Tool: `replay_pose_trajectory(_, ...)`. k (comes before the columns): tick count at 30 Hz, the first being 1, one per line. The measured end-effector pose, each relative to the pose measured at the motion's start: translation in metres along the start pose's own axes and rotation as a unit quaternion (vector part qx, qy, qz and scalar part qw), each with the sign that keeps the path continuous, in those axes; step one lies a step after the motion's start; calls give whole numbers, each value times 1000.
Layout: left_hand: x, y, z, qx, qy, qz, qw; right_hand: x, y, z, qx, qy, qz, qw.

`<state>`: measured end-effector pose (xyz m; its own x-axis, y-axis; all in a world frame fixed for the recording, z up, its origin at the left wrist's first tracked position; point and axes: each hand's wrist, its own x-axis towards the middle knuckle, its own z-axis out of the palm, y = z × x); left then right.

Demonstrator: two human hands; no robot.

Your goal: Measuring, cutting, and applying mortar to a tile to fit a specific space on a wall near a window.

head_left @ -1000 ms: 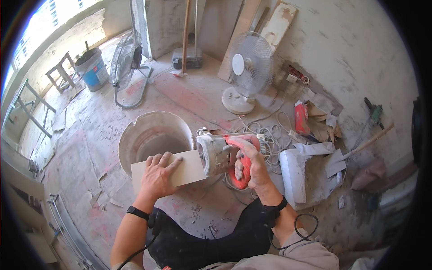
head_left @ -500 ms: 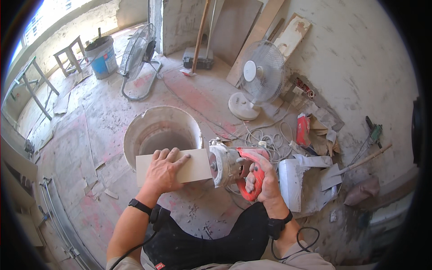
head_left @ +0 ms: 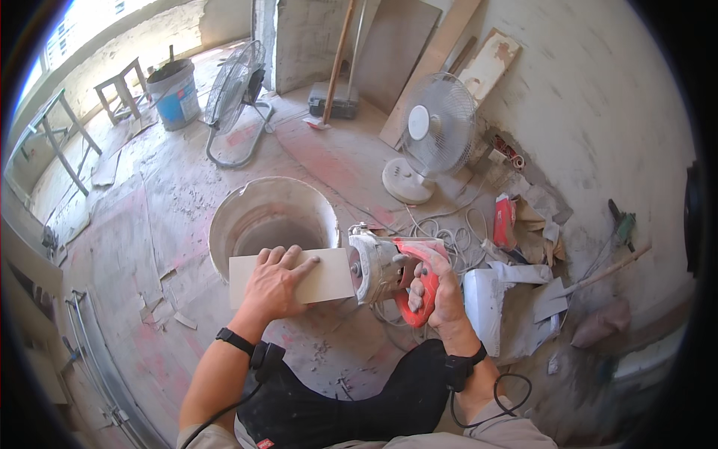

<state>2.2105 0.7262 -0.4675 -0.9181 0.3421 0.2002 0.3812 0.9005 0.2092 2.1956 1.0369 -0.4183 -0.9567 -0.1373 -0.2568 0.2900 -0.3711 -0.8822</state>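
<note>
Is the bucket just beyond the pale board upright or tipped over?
Upright: the bucket has its mouth facing up, inner wall visible beyond the pale board.

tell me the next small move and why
Probably ease the red-handled cutter toward the pale tile: its disc sits at the tile's right end, the right hand grips the handle, and the left hand lies spread on the tile.

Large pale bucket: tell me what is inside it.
Inside the large pale bucket, a dusty wall and darker grey bottom area show; any contents there are unclear. Its near side is mostly hidden by the flat slab and left grip.
</note>
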Motion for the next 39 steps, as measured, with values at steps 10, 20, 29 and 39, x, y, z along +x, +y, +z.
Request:
replay_pose_trajectory(10, -2, -4, 3, 8, -6, -8, 1000, -7, 2, 3, -12, 23, 2, 1000)
replay_pose_trajectory(20, 1, -5, 5, 13, 6, 13, 1000, -10, 0, -7, 6, 5, 19, 1000)
replay_pose_trajectory(29, 5, 5, -4, 10, 15, 17, 1000, 42, 62, -79, 135, 95, 58, 985)
replay_pose_trajectory(39, 6, 7, -4, 28, -34, -10, 999, 92, 192, -114, 445, 155, 118, 874)
